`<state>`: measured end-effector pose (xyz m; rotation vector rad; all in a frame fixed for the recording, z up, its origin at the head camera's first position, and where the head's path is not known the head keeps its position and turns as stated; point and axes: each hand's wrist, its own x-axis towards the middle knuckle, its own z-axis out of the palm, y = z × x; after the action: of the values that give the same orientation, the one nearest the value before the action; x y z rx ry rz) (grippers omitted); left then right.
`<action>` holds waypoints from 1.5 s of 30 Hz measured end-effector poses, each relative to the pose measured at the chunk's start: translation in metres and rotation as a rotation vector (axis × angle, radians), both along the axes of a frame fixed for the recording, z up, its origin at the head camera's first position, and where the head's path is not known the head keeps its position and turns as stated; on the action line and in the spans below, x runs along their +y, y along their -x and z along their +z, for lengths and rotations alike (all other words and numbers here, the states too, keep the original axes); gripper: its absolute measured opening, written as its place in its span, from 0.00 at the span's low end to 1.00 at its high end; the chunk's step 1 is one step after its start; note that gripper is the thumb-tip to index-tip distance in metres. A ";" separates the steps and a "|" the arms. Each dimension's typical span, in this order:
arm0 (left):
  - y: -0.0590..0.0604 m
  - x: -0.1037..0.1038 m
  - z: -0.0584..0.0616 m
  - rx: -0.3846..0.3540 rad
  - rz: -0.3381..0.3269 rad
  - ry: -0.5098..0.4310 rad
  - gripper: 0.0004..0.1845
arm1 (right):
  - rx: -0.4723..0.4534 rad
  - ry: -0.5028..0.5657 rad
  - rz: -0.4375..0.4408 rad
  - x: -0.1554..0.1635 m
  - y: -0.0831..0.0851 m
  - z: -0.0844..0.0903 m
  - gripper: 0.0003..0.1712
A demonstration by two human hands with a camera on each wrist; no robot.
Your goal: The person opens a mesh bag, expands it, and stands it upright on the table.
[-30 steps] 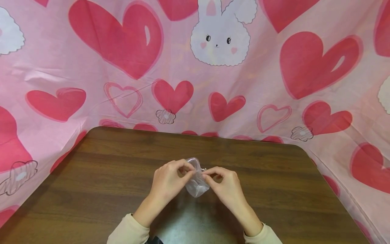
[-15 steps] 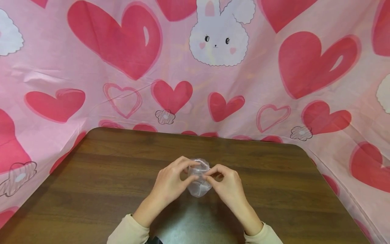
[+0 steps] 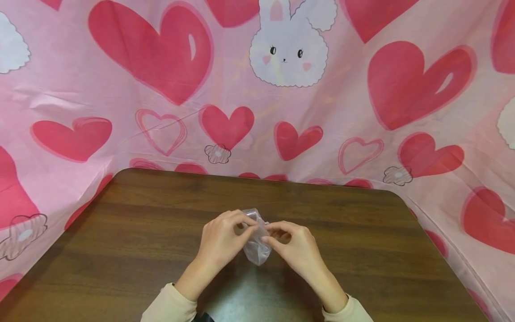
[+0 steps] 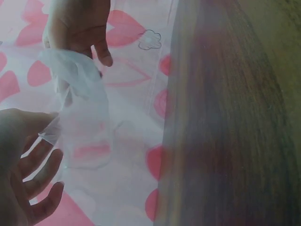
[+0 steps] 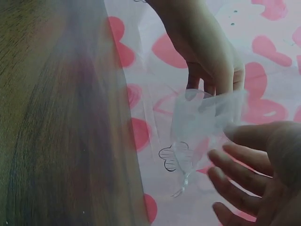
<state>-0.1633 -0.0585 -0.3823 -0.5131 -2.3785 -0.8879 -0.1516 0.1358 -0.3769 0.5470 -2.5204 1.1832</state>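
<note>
A small, see-through white pouch [image 3: 257, 252] is held up between both hands over the table. My left hand [image 3: 222, 236] pinches one side of it between thumb and forefinger; the left wrist view shows the pinched edge of the pouch [image 4: 84, 113] gathered there, other fingers loosely bent. On the opposite side my right hand [image 3: 299, 246] has its thumb and forefinger bent at the pouch's edge, with a small gap between their tips. From the pouch's lower end in the right wrist view hangs a thin twisted cord [image 5: 184, 183].
A dark brown wooden table [image 3: 161, 201] with rounded far corners lies under the hands. Behind and at the sides hangs a pink cloth [image 3: 338, 107] printed with hearts and a rabbit, meeting the table's edges. Beige sleeves [image 3: 170, 306] cover the forearms.
The pouch turned to show a rounder face half a second ago and is narrow and slanted again now. My left hand moved right, then back left. My right thumb and forefinger have spread slightly.
</note>
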 end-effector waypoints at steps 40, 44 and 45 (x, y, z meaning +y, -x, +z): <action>0.000 0.000 0.000 -0.105 0.082 0.000 0.07 | 0.068 0.058 -0.033 -0.003 -0.005 0.006 0.11; 0.000 0.000 0.000 -0.124 0.106 -0.033 0.07 | 0.065 0.044 -0.023 -0.004 -0.008 0.007 0.15; 0.000 -0.001 0.000 -0.127 0.110 -0.044 0.07 | 0.062 0.039 -0.022 -0.004 -0.009 0.008 0.17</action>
<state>-0.1638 -0.0591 -0.3823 -0.3138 -2.4684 -0.9454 -0.1429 0.1315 -0.3693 0.5363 -2.4402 1.1868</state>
